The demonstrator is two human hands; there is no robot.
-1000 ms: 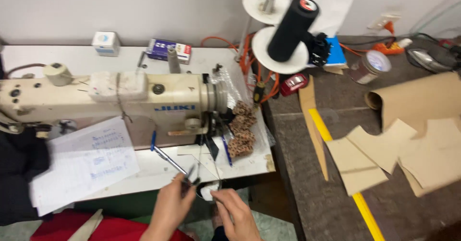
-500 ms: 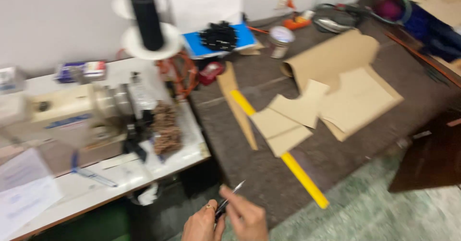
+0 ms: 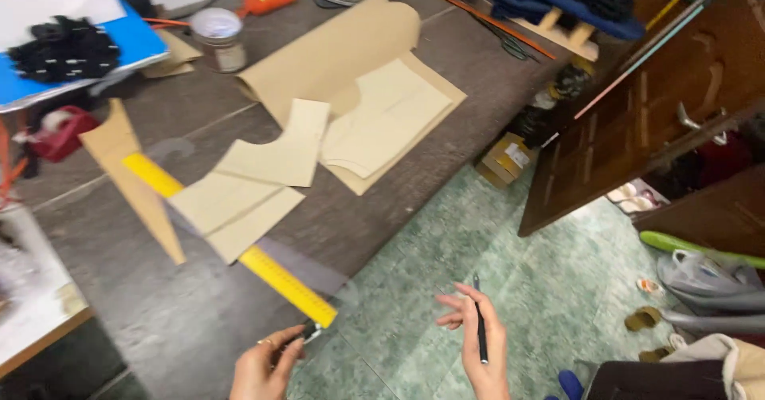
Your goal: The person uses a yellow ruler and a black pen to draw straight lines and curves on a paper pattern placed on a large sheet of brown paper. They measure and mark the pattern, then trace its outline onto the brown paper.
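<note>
Fingers [image 3: 488, 326] of the right hand [image 3: 482, 352] are closed around a thin dark pencil-like tool [image 3: 479, 318], held upright over the green patterned floor [image 3: 494, 241], near and right of the table's corner. Fingers of the left hand [image 3: 267, 364] are pinched together on a small dark object [image 3: 309, 333] at the near end of the long yellow ruler [image 3: 239, 245]; what that object is cannot be told. The ruler lies diagonally on the dark grey table [image 3: 183, 320], partly under flat tan paper pattern pieces [image 3: 255, 181]. Farther off, a large curled sheet of brown paper [image 3: 335, 49] carries another pattern piece. At far left sit a blue board with a black bundle [image 3: 64, 45] and a small round tin [image 3: 217, 37]. A dark wooden cabinet door [image 3: 661, 105] stands at right.
</note>
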